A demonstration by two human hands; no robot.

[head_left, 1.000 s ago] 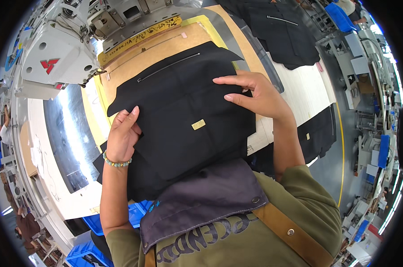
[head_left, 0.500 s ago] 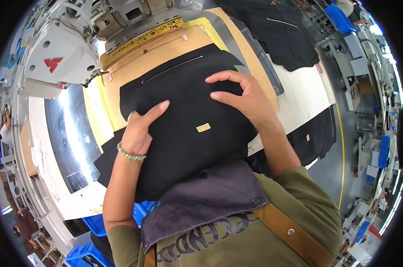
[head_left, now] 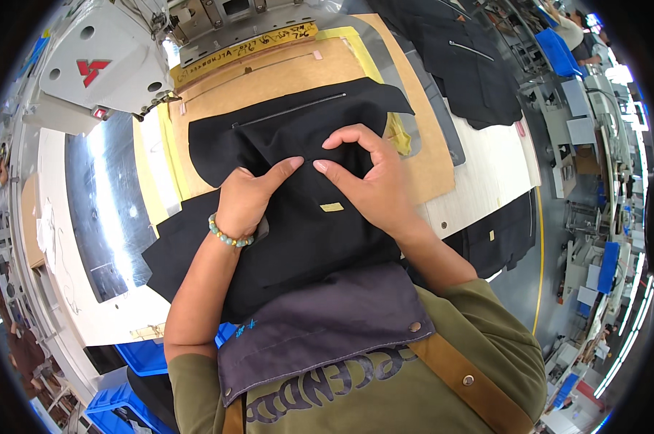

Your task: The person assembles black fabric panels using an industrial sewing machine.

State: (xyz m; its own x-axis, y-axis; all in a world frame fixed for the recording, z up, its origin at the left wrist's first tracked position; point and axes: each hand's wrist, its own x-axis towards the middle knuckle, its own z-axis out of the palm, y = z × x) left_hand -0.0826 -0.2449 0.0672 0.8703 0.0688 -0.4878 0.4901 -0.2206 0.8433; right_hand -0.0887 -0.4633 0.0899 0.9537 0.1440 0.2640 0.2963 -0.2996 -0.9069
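Note:
A black fabric panel (head_left: 291, 257) with a zipper (head_left: 291, 112) along its far part lies before me, its near part reaching my apron. A small yellow sticker (head_left: 332, 207) marks its middle. My left hand (head_left: 251, 199), wearing a beaded bracelet (head_left: 229, 237), grips the cloth with its thumb on top; its other fingers are mostly hidden. Close by on the right, my right hand (head_left: 374, 181) pinches the same cloth with thumb and curled forefinger. The thumb tips nearly meet, and folds rise around them. Under the panel's far part is a tan template board (head_left: 428, 155) with yellow edging.
A white sewing machine head (head_left: 99, 65) overhangs the far left, beside a shiny metal plate (head_left: 103, 231). More black fabric pieces (head_left: 471, 79) lie at the far right, with another zippered panel (head_left: 504, 235) nearer. Blue crates (head_left: 124, 409) stand at the lower left.
Both hands have come closer together. The right hand's wide thumb-and-finger gap has narrowed onto the cloth. The fabric between them has bunched into folds, and its far right corner has shifted, baring yellow tape.

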